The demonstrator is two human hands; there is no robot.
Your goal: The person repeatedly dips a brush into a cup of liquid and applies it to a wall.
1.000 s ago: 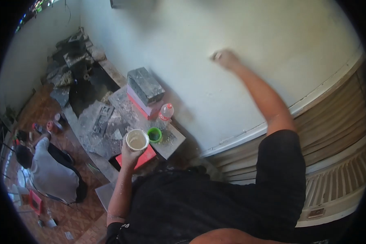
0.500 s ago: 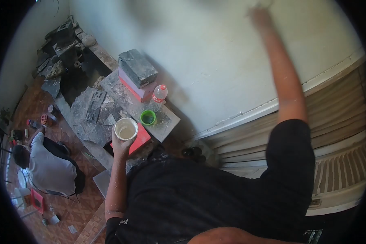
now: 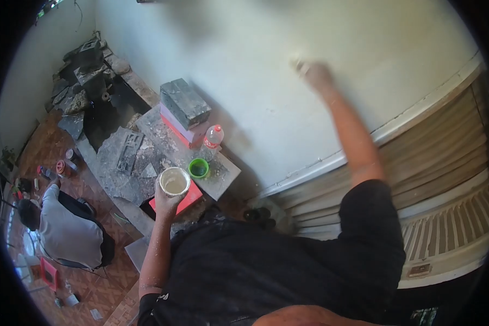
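Note:
My left hand [image 3: 167, 202] is wrapped round a white paint pot [image 3: 175, 181], holding it upright above the bench. Off-white paint shows inside, and the rim is smeared with it. My right hand [image 3: 318, 77] is raised at the wall [image 3: 266, 81], its fingers closed on a small cream-coloured paintbrush [image 3: 298, 64]. Motion blurs both the hand and the brush tip, which overlaps the wall surface. Just beyond the pot is a green cup [image 3: 199, 168], and a red box [image 3: 190, 199] lies partly behind my left hand.
A clear plastic bottle [image 3: 213, 137] stands beside stacked boxes [image 3: 185, 103] on the dusty bench [image 3: 226, 177]. Broken slabs and rubble [image 3: 81, 103] lie farther left. Another person [image 3: 70, 231] crouches on the tiled floor. A curtain [image 3: 440, 157] hangs low on the right.
My right hand has swept left and down across the wall with the brush. The pot in my left hand has shifted slightly right and down in view.

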